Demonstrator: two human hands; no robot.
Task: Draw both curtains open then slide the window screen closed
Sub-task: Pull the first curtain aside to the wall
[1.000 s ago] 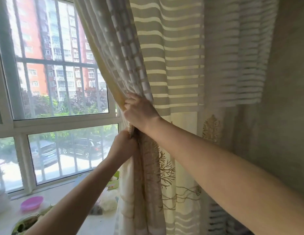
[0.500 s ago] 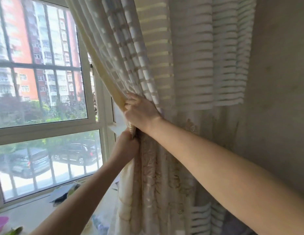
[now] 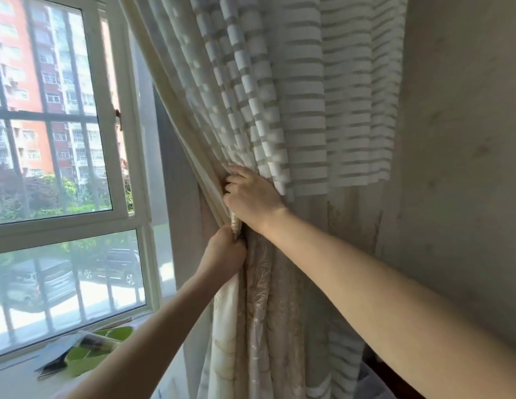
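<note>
The right curtain [image 3: 302, 116], cream with pale horizontal stripes and a tree pattern lower down, is bunched against the wall on the right. My right hand [image 3: 251, 194] grips its gathered leading edge at mid height. Just below, my left hand [image 3: 225, 251] clutches the same bundle of folds. The white-framed window [image 3: 118, 156] is uncovered at the left, with bars outside. No window screen can be made out, and no left curtain is in view.
A plain wall [image 3: 467, 168] stands directly right of the curtain. On the windowsill [image 3: 17, 378] lie green and white packets [image 3: 86, 352]. Outside are parked cars and orange apartment blocks.
Both hands have carried the bunched curtain further right towards the wall. More window glass and frame now shows at the left, and my view has turned right.
</note>
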